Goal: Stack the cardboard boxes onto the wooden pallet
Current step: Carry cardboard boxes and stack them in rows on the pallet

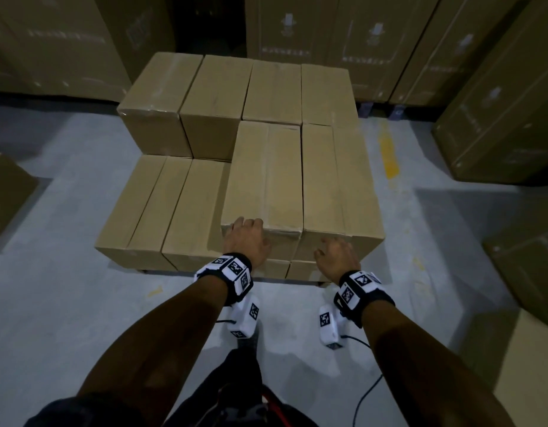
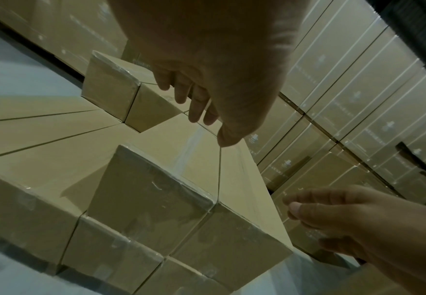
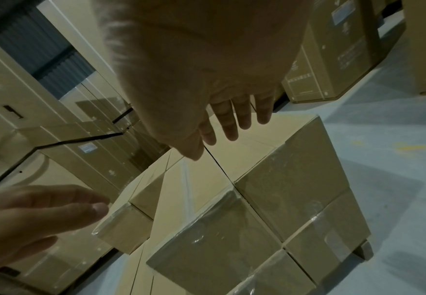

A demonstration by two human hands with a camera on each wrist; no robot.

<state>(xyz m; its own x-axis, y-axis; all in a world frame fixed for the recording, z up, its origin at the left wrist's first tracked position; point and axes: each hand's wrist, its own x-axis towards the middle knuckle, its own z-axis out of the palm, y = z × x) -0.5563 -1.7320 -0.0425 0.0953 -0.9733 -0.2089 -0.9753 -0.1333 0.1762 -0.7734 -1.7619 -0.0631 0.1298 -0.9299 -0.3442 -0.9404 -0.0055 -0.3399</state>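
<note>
Plain cardboard boxes stand two layers high on a low pallet, one foot of the pallet (image 3: 364, 252) showing under the right corner. The near upper box (image 1: 266, 177) lies beside another upper box (image 1: 337, 180); three lower boxes (image 1: 161, 211) fill the left front. My left hand (image 1: 246, 234) is at the near top edge of the near upper box, fingers straight, holding nothing. My right hand (image 1: 335, 252) is open in front of the right upper box. Whether either hand touches cardboard is unclear. In the wrist views, both the left hand (image 2: 196, 99) and the right hand (image 3: 234, 119) have their fingers spread.
Tall stacks of printed cartons (image 1: 343, 32) wall the back and right. A lone box (image 1: 7, 192) sits at the left edge and another carton (image 1: 531, 272) at the right. The grey floor carries a yellow mark (image 1: 388, 152). A black cable (image 1: 369, 392) trails by my legs.
</note>
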